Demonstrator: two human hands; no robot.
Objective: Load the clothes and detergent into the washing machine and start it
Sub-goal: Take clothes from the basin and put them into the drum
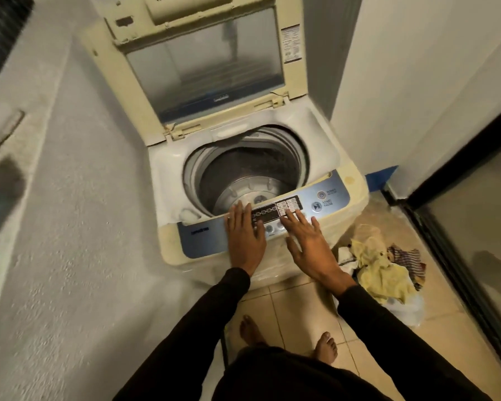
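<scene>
A cream top-loading washing machine (356, 195) stands in front of me with its lid (203, 68) raised upright. Its steel drum (243, 180) looks bare inside. The blue control panel (327, 198) runs along the front edge. My left hand (245, 235) lies flat on the panel's left half, fingers apart, holding nothing. My right hand (308, 241) hovers flat over the panel's buttons, fingers spread, holding nothing. A heap of clothes (385, 270), yellow and striped, lies on the floor to the right of the machine. I see no detergent.
A rough white wall (84, 198) runs close along the left. A white wall and a dark-framed glass door (460, 227) close the right side. A white plastic bag (408, 308) lies under the clothes. My bare feet stand on beige tiles (298, 314).
</scene>
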